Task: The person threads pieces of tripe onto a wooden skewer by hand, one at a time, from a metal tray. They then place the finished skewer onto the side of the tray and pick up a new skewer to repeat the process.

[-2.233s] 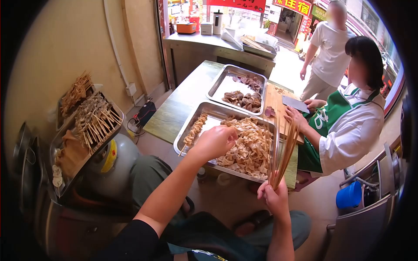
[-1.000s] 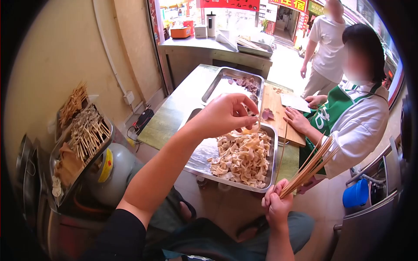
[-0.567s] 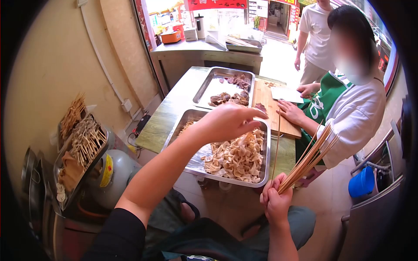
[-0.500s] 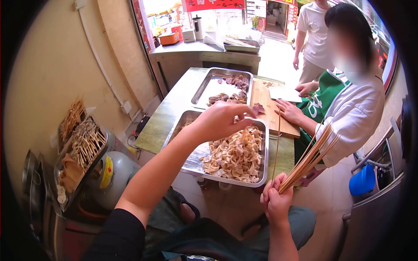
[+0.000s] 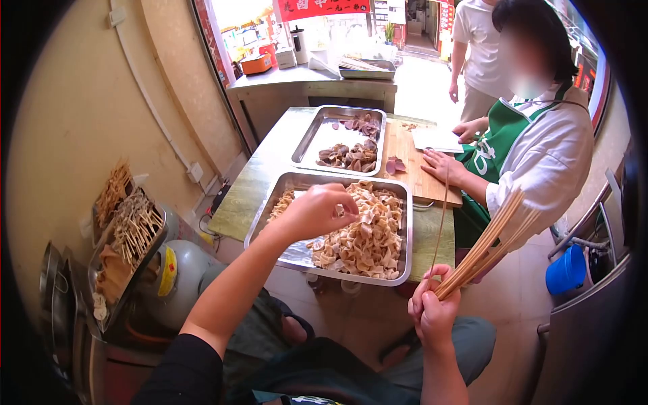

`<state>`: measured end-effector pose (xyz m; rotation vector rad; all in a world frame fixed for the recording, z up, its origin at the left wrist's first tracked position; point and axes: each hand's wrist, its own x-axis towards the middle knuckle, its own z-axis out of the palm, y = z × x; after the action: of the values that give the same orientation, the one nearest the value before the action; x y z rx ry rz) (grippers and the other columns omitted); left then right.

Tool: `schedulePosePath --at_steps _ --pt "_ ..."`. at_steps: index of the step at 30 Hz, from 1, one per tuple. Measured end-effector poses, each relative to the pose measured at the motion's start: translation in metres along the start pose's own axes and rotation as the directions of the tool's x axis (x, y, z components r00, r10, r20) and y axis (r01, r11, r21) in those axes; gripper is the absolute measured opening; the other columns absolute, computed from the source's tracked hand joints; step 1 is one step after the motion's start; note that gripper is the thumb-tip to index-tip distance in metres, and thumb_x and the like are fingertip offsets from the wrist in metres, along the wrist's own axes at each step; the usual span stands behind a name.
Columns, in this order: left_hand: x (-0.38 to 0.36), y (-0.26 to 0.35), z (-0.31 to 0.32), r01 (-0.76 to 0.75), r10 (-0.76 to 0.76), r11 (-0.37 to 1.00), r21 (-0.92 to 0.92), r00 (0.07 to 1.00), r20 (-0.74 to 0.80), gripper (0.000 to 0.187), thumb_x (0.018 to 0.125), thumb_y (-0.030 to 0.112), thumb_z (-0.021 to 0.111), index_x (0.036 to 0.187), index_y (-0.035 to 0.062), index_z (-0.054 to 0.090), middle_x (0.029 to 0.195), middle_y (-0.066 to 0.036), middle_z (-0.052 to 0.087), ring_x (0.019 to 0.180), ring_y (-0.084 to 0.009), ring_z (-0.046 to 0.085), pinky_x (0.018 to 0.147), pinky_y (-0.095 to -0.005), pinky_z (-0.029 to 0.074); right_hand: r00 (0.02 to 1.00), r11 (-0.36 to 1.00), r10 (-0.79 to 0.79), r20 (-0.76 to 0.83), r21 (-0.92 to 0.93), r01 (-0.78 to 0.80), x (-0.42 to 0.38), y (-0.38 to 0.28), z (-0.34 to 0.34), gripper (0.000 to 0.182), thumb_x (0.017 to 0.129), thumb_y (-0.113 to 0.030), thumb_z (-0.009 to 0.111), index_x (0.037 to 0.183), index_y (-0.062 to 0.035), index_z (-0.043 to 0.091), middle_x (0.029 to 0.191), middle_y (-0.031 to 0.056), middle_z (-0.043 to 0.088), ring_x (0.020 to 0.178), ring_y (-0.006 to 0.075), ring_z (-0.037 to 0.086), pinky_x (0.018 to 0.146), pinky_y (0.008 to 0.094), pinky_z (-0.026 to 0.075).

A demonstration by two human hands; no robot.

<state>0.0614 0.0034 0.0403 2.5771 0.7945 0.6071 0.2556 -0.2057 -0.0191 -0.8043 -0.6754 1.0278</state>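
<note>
My right hand is closed around a bundle of thin bamboo skewers that fan up and to the right. One skewer stands apart from the bundle, nearly upright between the fingers. Over a metal tray hangs my left hand, thumb and forefinger curled together in a pinch; whether a piece is between them I cannot make out. Beneath and beside it lies a heap of pale, folded food strips, which look like meat or tripe.
Behind stands a second tray with dark sliced pieces. A co-worker at the right holds a cleaver over a wooden cutting board. At left are a gas cylinder and a tray of filled skewers.
My left hand has moved down and left, closer to the pale heap. My right hand still grips the skewers, and the lone skewer leans more to the right. The view has shifted slightly.
</note>
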Motion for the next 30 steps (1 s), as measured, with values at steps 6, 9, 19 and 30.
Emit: schedulePosePath --at_steps 6,9,19,30 --pt "-0.004 -0.004 0.028 -0.070 0.080 0.986 0.149 0.995 -0.061 0.013 0.081 0.018 0.069 0.091 0.0118 0.067 0.093 -0.008 0.060 0.079 -0.0257 0.064 0.071 -0.0383 0.052 0.999 1.000 -0.024 -0.049 -0.019 0.023 -0.003 0.010 0.005 0.017 0.079 0.011 0.039 0.084 -0.0008 0.050 0.061 0.0055 0.050 0.042 0.0093 0.043 0.037 0.0220 0.035" --pt "-0.001 -0.006 0.020 -0.046 0.048 0.998 0.035 0.998 -0.040 0.012 0.086 0.019 0.068 0.092 0.0088 0.065 0.091 -0.006 0.063 0.079 -0.0205 0.066 0.071 -0.0320 0.054 1.000 0.999 0.018 -0.019 -0.048 -0.019 -0.006 0.014 0.002 0.016 0.079 0.010 0.039 0.081 0.0007 0.053 0.060 0.0055 0.051 0.042 0.0094 0.044 0.037 0.0221 0.034" --pt "-0.048 -0.029 0.020 0.094 -0.215 0.819 -0.566 0.965 -0.151 0.018 0.092 0.016 0.066 0.097 0.0009 0.058 0.090 -0.003 0.066 0.085 -0.0087 0.063 0.079 -0.0248 0.051 0.816 0.816 0.578 0.027 0.001 -0.578 -0.040 0.064 0.038 0.015 0.083 0.008 0.042 0.086 -0.0045 0.050 0.061 0.0056 0.049 0.043 0.0109 0.042 0.035 0.0245 0.032" --pt "-0.064 -0.049 0.007 0.094 -0.327 0.700 -0.708 0.923 -0.201 0.016 0.092 0.015 0.065 0.096 0.0018 0.057 0.077 -0.001 0.062 0.074 -0.0061 0.061 0.068 -0.0204 0.048 0.742 0.739 0.671 -0.013 -0.082 -0.669 -0.045 0.085 0.047 0.017 0.080 0.009 0.041 0.086 -0.0053 0.048 0.059 0.0056 0.046 0.042 0.0107 0.038 0.034 0.0240 0.030"
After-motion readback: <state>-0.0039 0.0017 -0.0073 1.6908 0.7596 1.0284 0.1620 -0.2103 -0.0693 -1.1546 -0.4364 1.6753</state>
